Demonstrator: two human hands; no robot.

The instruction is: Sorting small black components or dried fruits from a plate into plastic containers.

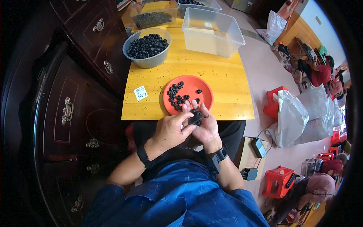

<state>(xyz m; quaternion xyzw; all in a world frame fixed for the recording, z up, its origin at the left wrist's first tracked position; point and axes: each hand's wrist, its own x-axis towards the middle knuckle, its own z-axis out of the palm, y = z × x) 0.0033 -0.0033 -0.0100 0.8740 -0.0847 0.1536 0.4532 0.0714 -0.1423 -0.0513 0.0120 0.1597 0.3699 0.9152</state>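
Black part (196,118) pinched between both hands, left (172,130) and right (204,126).

We see black rings (177,95) on an orange plate (204,99), yellow table (223,79) under the plate, grey bowl (149,60) behind it w/ more black rings.

Table (223,81) ahead of the person, cabinet (75,94) along its left side. Plate (204,99) at the table's near edge, small rings (176,96) mostly in its left half. Paper slip (140,92) left of the plate. Bowl (145,60) of rings behind it, toward the far left; large tub (211,34) to the bowl's right, two more tubs (153,15) behind them. Left hand (172,130) and right hand (204,126) meet just before the plate, a small part (196,117) between them. Bags (298,117) and stools (278,181) on the floor, right.
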